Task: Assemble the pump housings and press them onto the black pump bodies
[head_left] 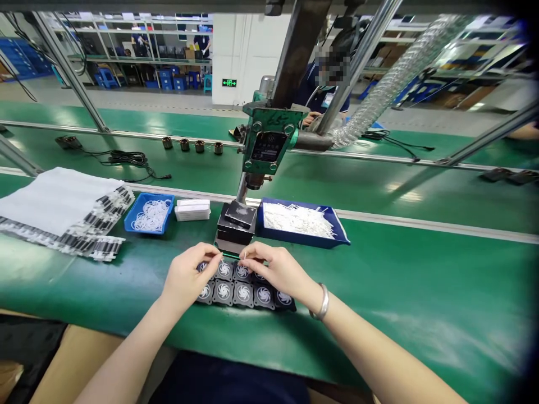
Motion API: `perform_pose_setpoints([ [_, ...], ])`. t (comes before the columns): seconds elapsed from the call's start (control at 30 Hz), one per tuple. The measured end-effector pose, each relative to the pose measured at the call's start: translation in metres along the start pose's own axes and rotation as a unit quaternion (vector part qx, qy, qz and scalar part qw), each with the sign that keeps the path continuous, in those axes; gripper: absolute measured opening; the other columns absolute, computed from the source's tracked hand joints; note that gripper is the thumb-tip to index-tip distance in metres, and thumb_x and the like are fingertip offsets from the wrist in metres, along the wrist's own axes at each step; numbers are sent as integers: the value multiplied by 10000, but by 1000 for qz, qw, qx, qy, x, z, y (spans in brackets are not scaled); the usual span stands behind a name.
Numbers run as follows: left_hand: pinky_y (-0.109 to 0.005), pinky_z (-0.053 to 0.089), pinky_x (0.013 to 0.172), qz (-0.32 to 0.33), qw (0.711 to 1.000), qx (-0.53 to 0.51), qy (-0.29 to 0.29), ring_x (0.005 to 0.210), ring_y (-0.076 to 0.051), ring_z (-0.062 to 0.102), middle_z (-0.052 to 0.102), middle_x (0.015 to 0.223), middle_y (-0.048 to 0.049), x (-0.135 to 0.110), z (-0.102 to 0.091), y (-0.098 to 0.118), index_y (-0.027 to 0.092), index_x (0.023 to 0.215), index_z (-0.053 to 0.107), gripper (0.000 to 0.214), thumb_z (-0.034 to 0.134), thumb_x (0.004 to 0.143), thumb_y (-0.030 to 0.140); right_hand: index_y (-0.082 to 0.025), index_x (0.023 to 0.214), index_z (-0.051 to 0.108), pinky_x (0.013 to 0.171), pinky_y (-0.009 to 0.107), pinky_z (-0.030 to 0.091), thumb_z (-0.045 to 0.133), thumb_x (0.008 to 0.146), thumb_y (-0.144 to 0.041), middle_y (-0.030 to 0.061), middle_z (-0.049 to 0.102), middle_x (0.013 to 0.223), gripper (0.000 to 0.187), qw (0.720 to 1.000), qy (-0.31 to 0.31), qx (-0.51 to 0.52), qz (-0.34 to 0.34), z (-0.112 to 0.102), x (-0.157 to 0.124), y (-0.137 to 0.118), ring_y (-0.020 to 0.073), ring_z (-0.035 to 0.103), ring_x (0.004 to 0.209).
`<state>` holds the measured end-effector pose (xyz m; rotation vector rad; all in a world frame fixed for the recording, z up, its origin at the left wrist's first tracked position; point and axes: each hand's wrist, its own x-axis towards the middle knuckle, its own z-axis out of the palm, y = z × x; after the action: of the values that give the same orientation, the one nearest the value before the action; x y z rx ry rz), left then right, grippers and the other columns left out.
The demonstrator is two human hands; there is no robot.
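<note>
My left hand and my right hand meet over a black panel of small round fan-like parts on the green bench. Both hands pinch a thin green strip between them, just in front of the black base block of a small green press. My right fingertips also hold a tiny white piece. A metal bracelet sits on my right wrist.
A blue tray of white strips lies right of the press; a smaller blue tray of white rings and a white box lie left. Stacked bags of black parts sit far left. A person works beyond the conveyor.
</note>
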<state>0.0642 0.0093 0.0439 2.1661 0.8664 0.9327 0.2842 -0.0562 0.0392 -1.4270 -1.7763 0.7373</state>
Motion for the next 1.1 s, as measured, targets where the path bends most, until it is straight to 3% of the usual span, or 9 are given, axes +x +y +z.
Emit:
perform_pose_setpoints([
  [0.33, -208, 531, 663, 65, 994, 73, -44, 712, -122, 696, 703, 803, 5, -3, 13, -12, 197, 901, 614, 106, 532, 961, 226, -185, 851, 608, 731, 285, 483, 665, 915, -208, 18, 665, 835, 89, 990, -9, -132, -55, 8, -5, 15, 172, 608, 802],
  [0.43, -212, 531, 673, 64, 993, 87, -47, 728, -126, 695, 701, 800, 8, -4, 11, -12, 197, 903, 613, 102, 534, 961, 225, -175, 934, 600, 765, 321, 490, 699, 895, -286, 50, 645, 909, 154, 984, -1, -153, -90, 6, -7, 14, 194, 582, 856],
  [0.53, -219, 534, 667, 63, 991, 104, -57, 723, -132, 694, 704, 794, 9, -5, 11, -12, 204, 900, 616, 117, 520, 963, 226, -186, 944, 601, 755, 303, 487, 608, 959, -262, 41, 642, 893, 77, 984, 7, -133, -115, 7, -7, 15, 178, 581, 841],
  [0.6, -224, 542, 662, 68, 988, 117, -69, 715, -137, 694, 708, 790, 4, -5, 13, -12, 205, 894, 621, 136, 506, 964, 220, -182, 842, 591, 717, 293, 474, 567, 980, -253, 31, 626, 807, 157, 979, 10, -161, -127, 11, -6, 16, 173, 566, 782],
  [0.73, -265, 579, 782, 102, 983, 118, -92, 865, -170, 719, 746, 944, -39, -4, 13, -12, 203, 994, 658, 165, 497, 960, 192, -170, 823, 576, 683, 316, 468, 643, 908, -460, 43, 596, 775, 309, 954, 15, -261, -146, 11, -4, 12, 195, 544, 738],
  [0.83, -328, 573, 917, 114, 985, 114, -61, 1046, -214, 700, 729, 1141, -73, -6, 9, -12, 206, 1187, 633, 262, 527, 949, 215, -169, 921, 582, 739, 314, 483, 619, 913, -508, 60, 605, 859, 342, 953, 89, -264, -120, -10, 2, 10, 204, 575, 818],
  [0.93, -348, 573, 942, 104, 988, 108, -40, 1080, -226, 691, 720, 1178, -69, -7, 5, -13, 219, 1219, 628, 292, 553, 940, 254, -167, 891, 606, 787, 289, 479, 493, 1015, -337, 70, 609, 898, 239, 924, 149, -351, 3, -49, 17, 22, 185, 596, 851],
  [1.0, -347, 581, 932, 104, 988, 105, -38, 1072, -226, 694, 727, 1154, -65, -7, 4, -13, 218, 1180, 646, 261, 555, 941, 270, -142, 938, 634, 823, 294, 480, 483, 1016, -259, 98, 619, 975, 207, 893, 145, -417, 84, -77, 30, 40, 193, 608, 887],
  [1.1, -339, 583, 929, 109, 987, 105, -44, 1063, -221, 697, 730, 1138, -63, -7, 6, -14, 218, 1156, 654, 239, 544, 951, 271, -92, 1033, 646, 858, 322, 481, 579, 952, -175, 153, 617, 1083, 133, 872, 117, -456, 134, -107, 48, 72, 237, 614, 955],
])
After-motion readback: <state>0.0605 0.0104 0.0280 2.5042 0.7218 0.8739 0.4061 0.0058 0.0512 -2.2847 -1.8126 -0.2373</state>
